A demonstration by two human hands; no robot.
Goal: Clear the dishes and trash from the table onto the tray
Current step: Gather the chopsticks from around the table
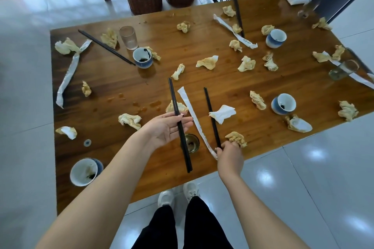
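Now left hand [168,127] holds chopsticks [179,123] loosely; right hand [229,152] pinches second pair [212,119], frame centre: merge, grip firmly.

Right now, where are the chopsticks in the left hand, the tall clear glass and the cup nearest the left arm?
Chopsticks in the left hand [176,110]: head view, on the black shafts just above the fingers.
Tall clear glass [128,37]: head view, mid-wall.
Cup nearest the left arm [81,176]: head view, inner white wall.

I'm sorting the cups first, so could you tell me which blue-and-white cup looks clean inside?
The far-right cup beside the long paper sleeve: its interior is plain white, while the other three show dark residue.
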